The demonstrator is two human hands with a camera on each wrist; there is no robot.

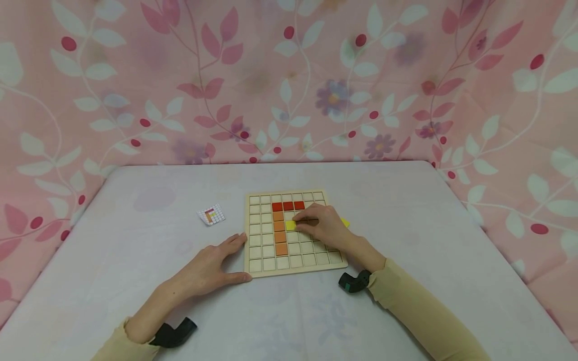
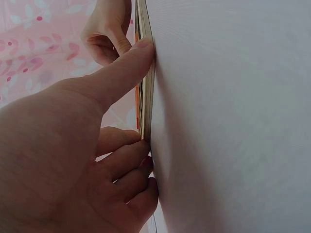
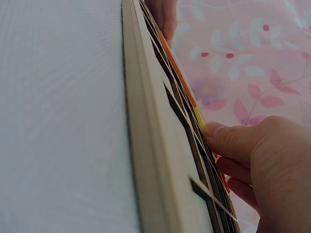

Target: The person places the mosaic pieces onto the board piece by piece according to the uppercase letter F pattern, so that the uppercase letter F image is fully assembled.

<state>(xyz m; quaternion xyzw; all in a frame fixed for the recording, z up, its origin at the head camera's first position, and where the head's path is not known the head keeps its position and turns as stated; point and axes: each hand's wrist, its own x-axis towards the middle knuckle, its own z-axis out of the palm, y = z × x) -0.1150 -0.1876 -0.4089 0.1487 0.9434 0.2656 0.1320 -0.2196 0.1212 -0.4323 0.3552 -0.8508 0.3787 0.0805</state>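
A pale wooden grid board (image 1: 293, 262) lies flat on the table. Three red tiles (image 1: 288, 206) form a row near its far side, and a column of several orange tiles (image 1: 280, 237) runs toward the near side. My right hand (image 1: 326, 228) pinches a yellow tile (image 1: 290, 225) with thumb and index finger, at a cell just right of the orange column. In the right wrist view the thumb touches that yellow tile (image 3: 199, 116). My left hand (image 1: 205, 268) rests at the board's left edge, its fingers on the side and its extended thumb at the near corner.
A small paper card (image 1: 211, 215) with a printed coloured grid lies left of the board. Another yellow piece (image 1: 345, 222) shows behind the right hand at the board's right side, mostly hidden. A pink floral cloth (image 1: 271, 75) hangs behind the white-covered table (image 1: 158, 215).
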